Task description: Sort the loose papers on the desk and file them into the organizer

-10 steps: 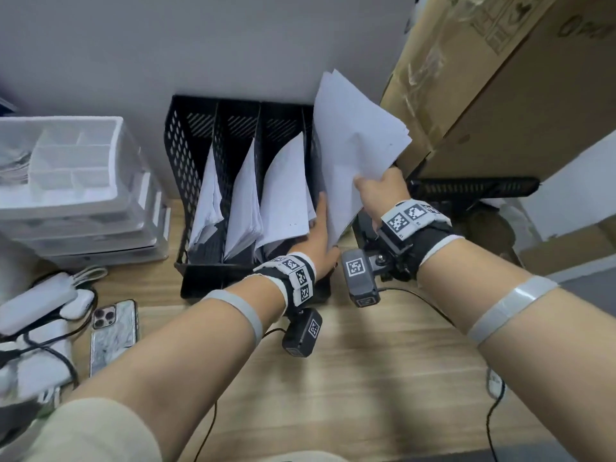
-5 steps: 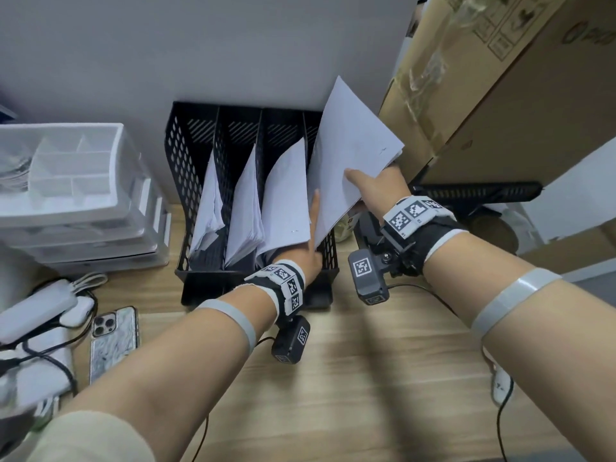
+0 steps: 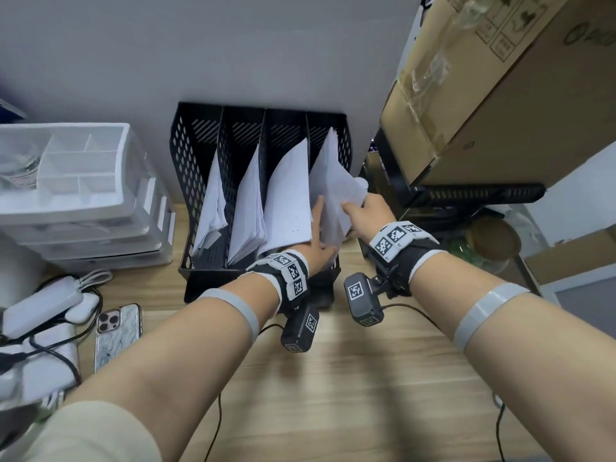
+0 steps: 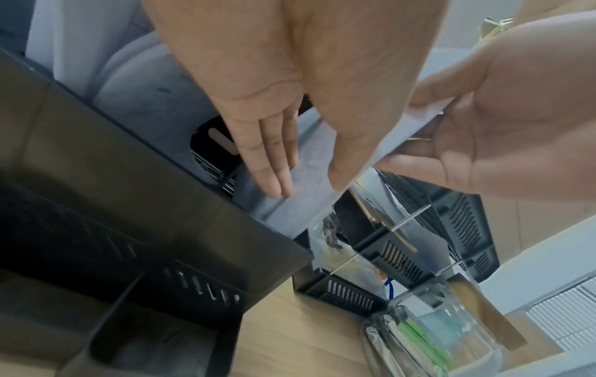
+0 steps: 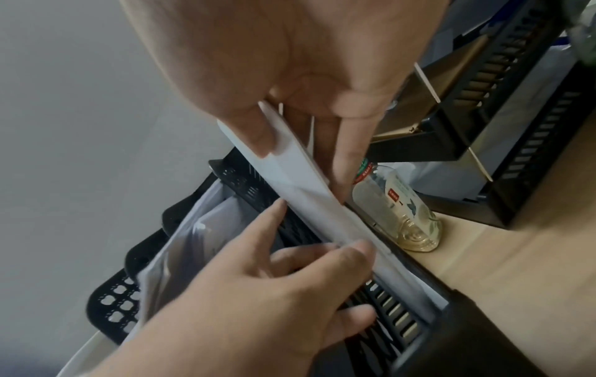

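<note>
Head view. A black mesh organizer with 4 upright slots stands at upper centre of the frame against the wall, on a wooden desk. Each slot holds white sheets. The right hand pinches the stack of papers whose lower part sits in the rightmost slot. The left hand, fingers straight, lies flat against the left face of that stack. At left of the frame are clear plastic drawers and, lower left, a phone; a cardboard box fills the upper right.

Left wrist view. The left hand occupies the upper centre, fingers extended and together, touching the papers. The right hand, at right of the frame, grips the sheets' edge between thumb and fingers. The organizer rim crosses the lower left.

Right wrist view. The right hand, at top, clamps the papers edge-on. The left hand, lower centre, rests loosely spread on the sheets above the organizer. A clear bottle lies on the desk just right of the organizer.
</note>
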{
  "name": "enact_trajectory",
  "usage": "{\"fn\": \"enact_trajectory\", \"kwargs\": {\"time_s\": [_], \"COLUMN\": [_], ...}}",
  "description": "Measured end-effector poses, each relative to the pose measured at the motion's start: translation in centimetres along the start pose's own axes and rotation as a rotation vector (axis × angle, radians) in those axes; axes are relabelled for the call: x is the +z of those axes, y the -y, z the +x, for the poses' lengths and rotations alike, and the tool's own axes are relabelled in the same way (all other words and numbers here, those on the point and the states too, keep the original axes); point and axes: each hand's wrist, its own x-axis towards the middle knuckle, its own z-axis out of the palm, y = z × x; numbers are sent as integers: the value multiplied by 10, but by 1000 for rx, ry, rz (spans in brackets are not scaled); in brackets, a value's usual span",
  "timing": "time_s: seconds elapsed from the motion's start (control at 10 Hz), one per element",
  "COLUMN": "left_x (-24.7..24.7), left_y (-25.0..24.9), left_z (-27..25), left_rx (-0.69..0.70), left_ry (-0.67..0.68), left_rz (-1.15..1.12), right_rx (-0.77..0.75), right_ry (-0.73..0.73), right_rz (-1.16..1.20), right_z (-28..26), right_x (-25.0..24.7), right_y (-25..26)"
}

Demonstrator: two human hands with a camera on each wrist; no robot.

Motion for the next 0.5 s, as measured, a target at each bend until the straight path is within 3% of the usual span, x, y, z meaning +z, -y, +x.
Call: {"fn": "enact_trajectory", "kwargs": {"time_s": [0.2,0.4,0.5], "left_x": [-7,-30,-44], "left_y": [-4,-2,-1], "left_z": [-17,-50,-73], "left_rx": [9,27,5], "left_ry": [-18,-135,-172], "left_rz": [-1,-383,-576], "right_rx": [65,-1,-127], "right_ry": [206,293,308], "right_rz": [83,234,259], "right_z": [-26,-50,-66], "right_x": [-1,-13,-19], "right_y": [-6,0,9]}}
